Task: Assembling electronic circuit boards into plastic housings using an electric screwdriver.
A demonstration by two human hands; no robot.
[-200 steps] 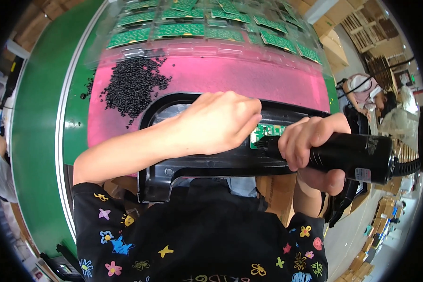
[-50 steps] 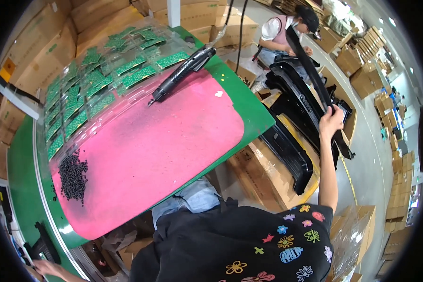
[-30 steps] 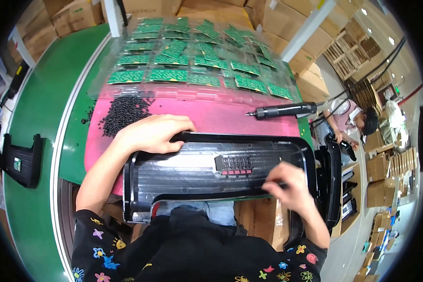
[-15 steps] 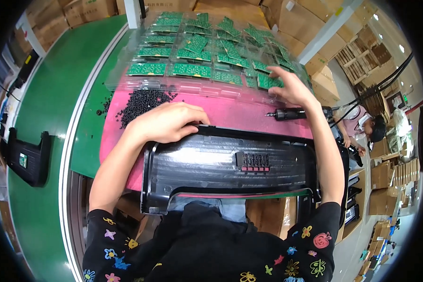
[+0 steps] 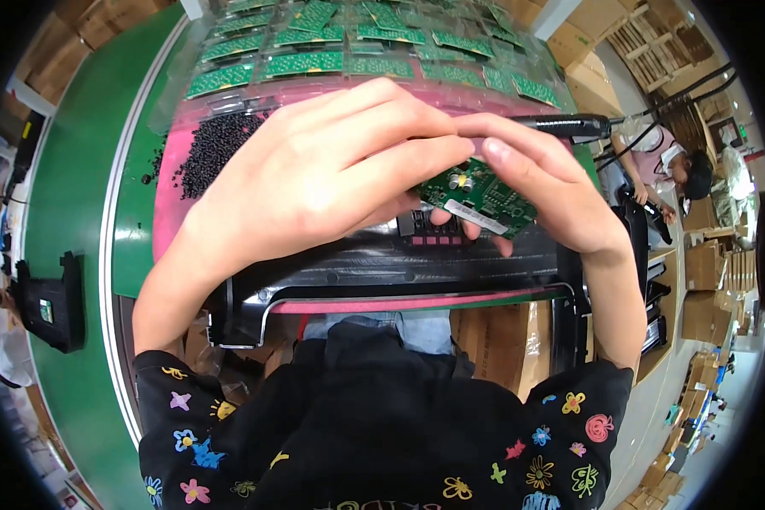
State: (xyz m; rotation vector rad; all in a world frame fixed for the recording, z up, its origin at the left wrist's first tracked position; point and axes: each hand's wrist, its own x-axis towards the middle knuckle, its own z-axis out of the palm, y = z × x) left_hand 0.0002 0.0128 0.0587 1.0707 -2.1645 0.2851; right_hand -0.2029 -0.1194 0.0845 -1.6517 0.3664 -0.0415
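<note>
Between my hands, above a black plastic housing (image 5: 340, 270), is a green circuit board (image 5: 512, 204) with a white label strip and small round components. My right hand (image 5: 569, 191) is closed on its right side, thumb on top and fingertips showing beneath. My left hand (image 5: 331, 166) reaches across from the left with its fingers bent over the board's upper left part, gripping there; it hides that end. The housing lies hollow side up at the table's near edge. Partly covered by my fingers, a small black grid block (image 5: 432, 240) with pinkish openings sits inside it.
A heap of small black screws (image 5: 217, 149) lies on the pink mat at left. Clear trays hold several green circuit boards (image 5: 306, 64) at the back. A corded black electric screwdriver (image 5: 574, 127) lies at right. Another black housing (image 5: 51, 297) is far left; a person (image 5: 654, 166) works at far right.
My right hand has come back from the trays toward me with a circuit board. My left hand has left the housing's far edge and met the board. The view has shifted slightly.
</note>
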